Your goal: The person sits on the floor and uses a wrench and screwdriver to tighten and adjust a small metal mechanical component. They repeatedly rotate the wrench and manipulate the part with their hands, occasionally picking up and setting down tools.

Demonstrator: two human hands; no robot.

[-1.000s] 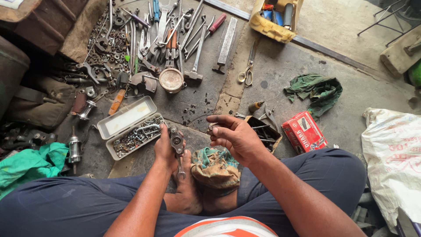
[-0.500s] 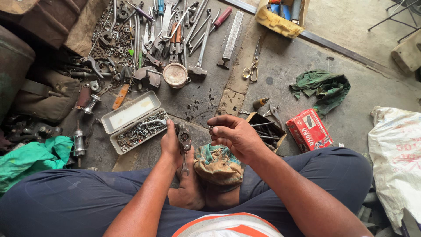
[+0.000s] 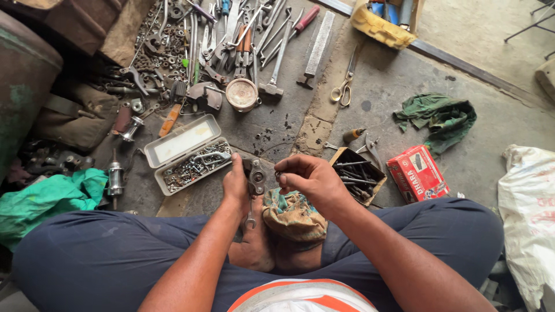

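The tiny part pinched in the right hand (image 3: 309,180) is too small to identify

To my left lies an open white plastic box (image 3: 186,153), its lower tray full of small nuts and screws. Past it I see a round tin (image 3: 241,94), a hammer (image 3: 276,63), a flat file (image 3: 318,46) and yellow-handled scissors (image 3: 345,86); further up is a heap of spanners and pliers (image 3: 231,29) (too tangled to count). On my right sit a red carton (image 3: 417,173), a crumpled green rag (image 3: 439,115) and a white sack (image 3: 529,219). A teal cloth (image 3: 43,199) lies by my left knee.
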